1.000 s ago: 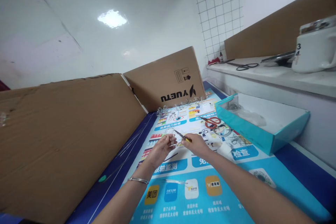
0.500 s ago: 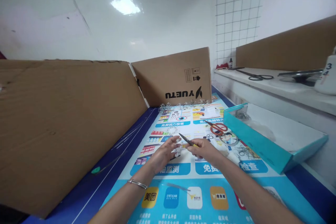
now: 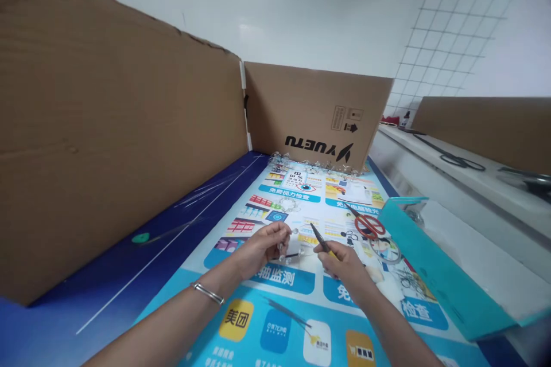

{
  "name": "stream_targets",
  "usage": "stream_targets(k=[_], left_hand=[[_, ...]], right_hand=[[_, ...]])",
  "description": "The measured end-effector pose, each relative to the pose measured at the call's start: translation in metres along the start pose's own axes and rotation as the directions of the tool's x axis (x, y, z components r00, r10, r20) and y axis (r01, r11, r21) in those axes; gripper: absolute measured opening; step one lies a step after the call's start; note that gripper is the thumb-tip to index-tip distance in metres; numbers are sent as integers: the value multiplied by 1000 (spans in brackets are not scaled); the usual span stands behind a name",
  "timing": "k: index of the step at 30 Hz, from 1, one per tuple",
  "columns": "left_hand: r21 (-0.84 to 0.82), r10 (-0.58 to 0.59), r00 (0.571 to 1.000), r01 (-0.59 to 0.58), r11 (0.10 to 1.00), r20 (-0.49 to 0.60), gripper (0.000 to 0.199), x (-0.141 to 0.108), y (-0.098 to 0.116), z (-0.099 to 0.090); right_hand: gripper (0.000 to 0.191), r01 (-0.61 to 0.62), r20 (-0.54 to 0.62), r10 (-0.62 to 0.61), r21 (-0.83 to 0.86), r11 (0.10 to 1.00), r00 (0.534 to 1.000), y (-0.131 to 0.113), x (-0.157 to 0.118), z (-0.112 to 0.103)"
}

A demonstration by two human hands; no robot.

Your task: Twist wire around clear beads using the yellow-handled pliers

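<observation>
My left hand (image 3: pixel 264 246) is closed, thumb and fingertips pinched on a short strand of clear beads (image 3: pixel 283 257). One bead pokes out past the fingertips; the rest dangle under them. In my right hand (image 3: pixel 343 264) are slim pliers (image 3: pixel 319 238) with dark pointed jaws and a yellow handle, tip aimed up and away. A small gap separates the pliers from the beads. Past my hands lies a loop of clear beads (image 3: pixel 288 205) on the printed mat (image 3: pixel 241 281). Red-handled scissors (image 3: pixel 369 226) rest to the right, beside a roll of clear tape (image 3: pixel 384 250).
A teal box (image 3: pixel 447 275) with a white inside stands at the right. Cardboard panels (image 3: pixel 129 109) wall off the left and back. More clear bead strands (image 3: pixel 318 166) lie along the back panel. Black scissors (image 3: pixel 462 161) sit on the white ledge. Thin wires (image 3: pixel 411 282) lie near the box.
The view has tilted and shifted. My left fingers, spread before, have closed on the beads. My right hand with the pliers has drawn apart from the left.
</observation>
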State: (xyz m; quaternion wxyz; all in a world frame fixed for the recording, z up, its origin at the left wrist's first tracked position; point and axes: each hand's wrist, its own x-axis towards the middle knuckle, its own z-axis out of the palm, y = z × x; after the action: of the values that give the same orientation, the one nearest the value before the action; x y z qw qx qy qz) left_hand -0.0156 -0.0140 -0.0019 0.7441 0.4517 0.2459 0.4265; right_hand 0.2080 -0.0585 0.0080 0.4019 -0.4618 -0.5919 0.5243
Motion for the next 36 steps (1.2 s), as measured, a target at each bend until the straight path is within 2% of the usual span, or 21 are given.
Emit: stream_targets(k=[4, 9, 11, 14, 16, 18, 21, 23, 25, 26, 27, 30, 32, 34, 36], left_hand=[[25, 51, 997, -50, 998, -56, 17, 0, 7, -12], [237, 73, 986, -36, 971, -149, 22, 3, 8, -15], [356, 115, 972, -37, 934, -202, 23, 4, 7, -15], [558, 253, 926, -56, 828, -281, 32, 4, 5, -13], [652, 359, 903, -126, 747, -237, 42, 4, 0, -10], [709, 436, 893, -234, 665, -115, 53, 2, -7, -6], [778, 490, 872, -308, 547, 0, 58, -3, -17, 6], [815, 570, 822, -327, 479, -5, 51, -9, -21, 17], [839, 693, 720, -367, 400, -15, 45, -16, -23, 28], [844, 713, 701, -390, 367, 14, 43, -19, -23, 33], [846, 705, 707, -408, 345, 53, 40, -21, -23, 36], [848, 648, 753, -412, 333, 111, 31, -23, -17, 39], [862, 678, 734, -364, 354, 32, 26, -19, -8, 31], [876, 723, 687, -306, 372, -67, 21, -13, 3, 16], [882, 719, 685, -260, 393, -118, 18, -6, 15, -2]], right_hand=[[29, -42, -67, 40, -26, 999, 997, 0, 6, 4], [31, -83, -113, 76, -55, 995, 991, 0, 11, 8], [31, -89, -127, 81, -59, 994, 989, -1, 11, 10], [30, -83, -145, 76, -38, 996, 986, -3, 10, 14], [30, -84, -160, 81, -13, 996, 984, -4, 9, 17], [31, -94, -195, 93, 6, 996, 976, -5, 8, 19], [33, -95, -261, 100, 32, 995, 960, -6, 7, 23], [33, -86, -293, 97, 49, 995, 951, -6, 7, 24], [33, -75, -318, 90, 60, 995, 944, -6, 6, 25], [33, -68, -326, 85, 63, 996, 942, -6, 5, 25], [33, -61, -331, 78, 61, 996, 940, -6, 5, 25], [34, -57, -331, 60, 18, 998, 942, -6, 5, 21], [35, -63, -336, 54, -18, 998, 940, -5, 6, 16], [35, -70, -342, 53, -37, 997, 938, -2, 9, 12], [34, -76, -337, 54, -52, 996, 940, 1, 11, 9]])
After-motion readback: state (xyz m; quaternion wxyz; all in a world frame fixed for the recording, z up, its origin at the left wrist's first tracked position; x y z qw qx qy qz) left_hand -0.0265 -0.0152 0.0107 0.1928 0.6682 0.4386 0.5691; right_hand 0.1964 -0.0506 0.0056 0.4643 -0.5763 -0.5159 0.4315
